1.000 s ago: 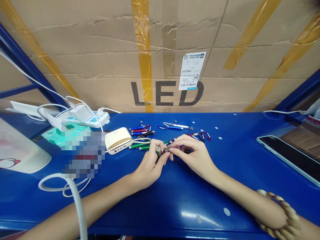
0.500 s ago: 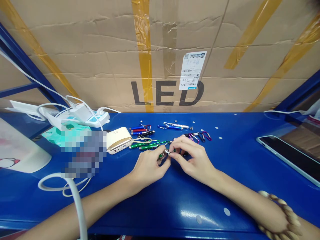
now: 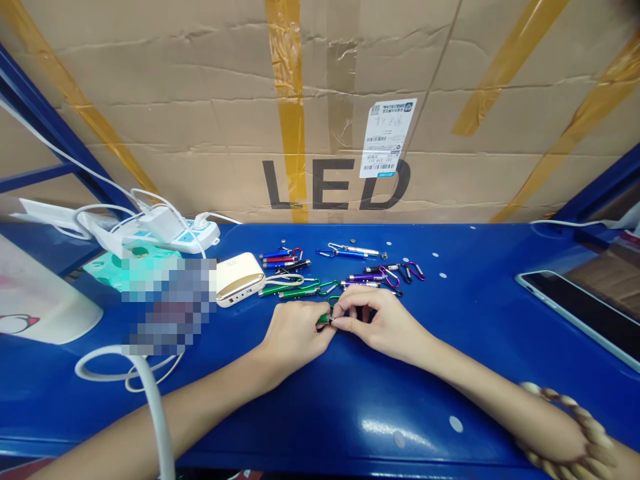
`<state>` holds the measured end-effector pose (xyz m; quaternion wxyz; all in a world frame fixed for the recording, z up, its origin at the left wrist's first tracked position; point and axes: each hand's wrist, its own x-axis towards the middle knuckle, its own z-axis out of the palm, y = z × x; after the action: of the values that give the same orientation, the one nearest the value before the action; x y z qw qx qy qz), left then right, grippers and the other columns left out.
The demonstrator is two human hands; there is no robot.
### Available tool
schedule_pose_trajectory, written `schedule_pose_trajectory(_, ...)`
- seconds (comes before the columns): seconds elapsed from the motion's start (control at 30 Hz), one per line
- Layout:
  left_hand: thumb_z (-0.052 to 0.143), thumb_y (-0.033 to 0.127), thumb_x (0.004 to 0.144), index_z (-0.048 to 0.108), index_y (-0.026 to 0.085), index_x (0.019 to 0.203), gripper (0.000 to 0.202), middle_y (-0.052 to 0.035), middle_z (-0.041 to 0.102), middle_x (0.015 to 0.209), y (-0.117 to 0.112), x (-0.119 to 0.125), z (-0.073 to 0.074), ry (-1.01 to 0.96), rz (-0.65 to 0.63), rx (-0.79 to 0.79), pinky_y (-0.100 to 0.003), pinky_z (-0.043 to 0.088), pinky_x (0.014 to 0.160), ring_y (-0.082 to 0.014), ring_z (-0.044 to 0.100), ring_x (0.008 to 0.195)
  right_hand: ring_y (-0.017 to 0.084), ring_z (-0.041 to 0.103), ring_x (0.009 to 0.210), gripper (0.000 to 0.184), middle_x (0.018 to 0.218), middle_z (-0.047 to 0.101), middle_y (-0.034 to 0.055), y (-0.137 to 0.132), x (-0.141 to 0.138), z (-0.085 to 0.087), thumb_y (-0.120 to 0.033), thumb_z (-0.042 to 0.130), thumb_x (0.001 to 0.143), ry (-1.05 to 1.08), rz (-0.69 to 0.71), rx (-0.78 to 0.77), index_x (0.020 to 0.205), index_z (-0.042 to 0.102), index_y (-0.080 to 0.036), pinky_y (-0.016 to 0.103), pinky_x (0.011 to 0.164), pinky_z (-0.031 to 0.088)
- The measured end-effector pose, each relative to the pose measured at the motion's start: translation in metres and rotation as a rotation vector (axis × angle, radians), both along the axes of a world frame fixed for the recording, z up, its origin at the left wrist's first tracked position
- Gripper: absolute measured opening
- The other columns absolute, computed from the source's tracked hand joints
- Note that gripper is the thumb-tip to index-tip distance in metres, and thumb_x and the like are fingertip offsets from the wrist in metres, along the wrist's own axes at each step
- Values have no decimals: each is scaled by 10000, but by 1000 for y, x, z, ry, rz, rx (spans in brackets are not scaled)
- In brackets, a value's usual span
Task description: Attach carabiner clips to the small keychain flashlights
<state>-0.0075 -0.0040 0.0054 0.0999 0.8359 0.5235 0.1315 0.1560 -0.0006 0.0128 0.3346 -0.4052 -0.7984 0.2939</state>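
My left hand [image 3: 295, 333] and my right hand [image 3: 377, 321] meet at the middle of the blue table [image 3: 350, 413]. Together they pinch a small green keychain flashlight [image 3: 324, 319], the left fingers closed round its body and the right fingertips closed on its end. Just beyond my hands lie several more small flashlights with carabiner clips: green ones [image 3: 293, 291], purple ones [image 3: 370, 276], and blue and red ones [image 3: 280, 259]. A beaded bracelet [image 3: 575, 427] is on my right wrist.
A gold and white power bank [image 3: 237, 279] lies left of the flashlights. A white power strip with plugs and cables [image 3: 165, 230] sits at the back left. A tablet [image 3: 580, 310] lies at the right. A big cardboard box marked LED [image 3: 335, 107] stands behind. Small button cells [image 3: 454, 423] dot the table.
Both hands have drawn closer to me and lower onto the table with the green flashlight still between them. The flashlight has turned from upright to lying across.
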Motion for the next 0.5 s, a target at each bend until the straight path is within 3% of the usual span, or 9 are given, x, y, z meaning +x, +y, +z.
schedule_pose_trajectory(0.2, 465, 321, 810, 633, 183, 605, 299, -24, 650, 545, 1, -1, -1, 71, -99, -44, -233, 204, 465, -173, 607, 538, 75, 517, 526, 121, 724, 634, -16, -2, 3, 0, -183, 754, 660, 6, -15, 81, 754, 678, -186, 185, 464, 399)
schedule_pose_trajectory(0.37, 465, 340, 804, 657, 191, 604, 315, -27, 645, 522, 1, 1, 3, 110, -96, -113, -238, 236, 477, -193, 620, 549, 100, 615, 696, 129, 847, 680, 3, -5, 9, -2, -148, 565, 847, -99, 136, 555, 866, 679, -205, 195, 573, 440)
schedule_pose_trajectory(0.5, 487, 371, 791, 672, 198, 607, 313, -36, 663, 540, -1, 2, 6, 128, -103, -155, -247, 257, 486, -218, 641, 579, 100, 586, 610, 208, 799, 687, 1, -6, 11, 1, -142, 477, 897, -256, 177, 814, 823, 668, -180, 218, 504, 394)
